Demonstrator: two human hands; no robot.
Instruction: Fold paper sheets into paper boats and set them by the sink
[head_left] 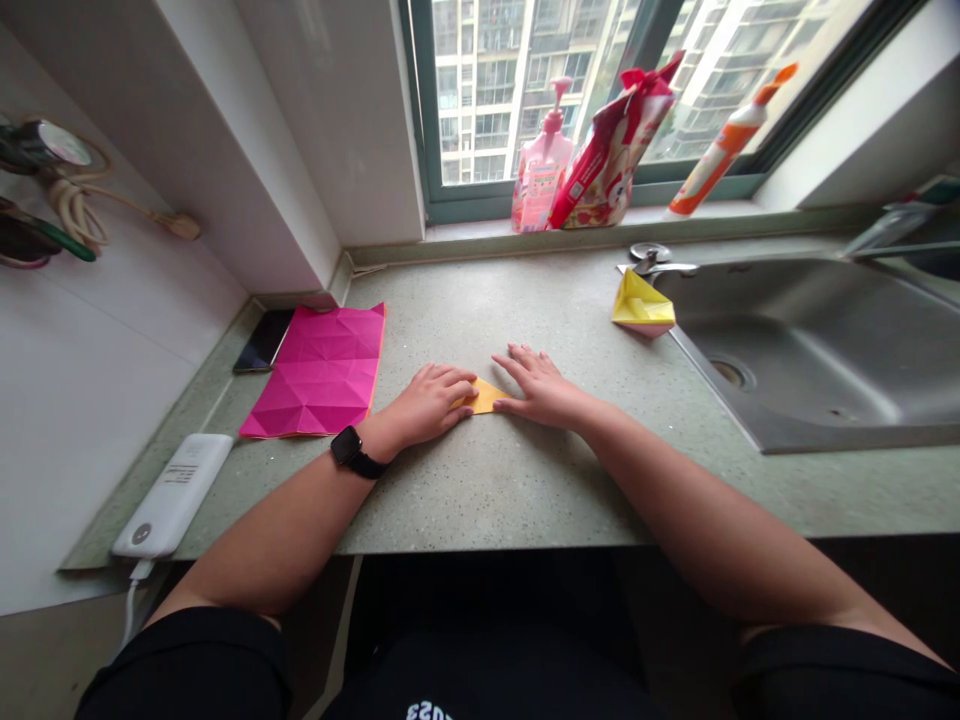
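Observation:
A small piece of folded yellow paper [485,397] lies flat on the speckled green countertop [510,490] between my hands. My left hand [431,405], with a black watch on its wrist, rests flat over the paper's left end. My right hand [540,387] lies flat with its fingers spread, its thumb at the paper's right tip. Neither hand grips the paper. A creased magenta paper sheet [319,370] lies unfolded to the left of my left hand. A folded yellow paper shape [643,306] stands further ahead, beside the faucet.
A black phone [262,340] lies partly under the magenta sheet. A white power bank [172,495] sits at the left edge. To the right is a steel sink [810,350] with a faucet [652,265]. A pink soap bottle [541,160], red pouch [611,145] and orange-capped tube [726,142] stand on the windowsill.

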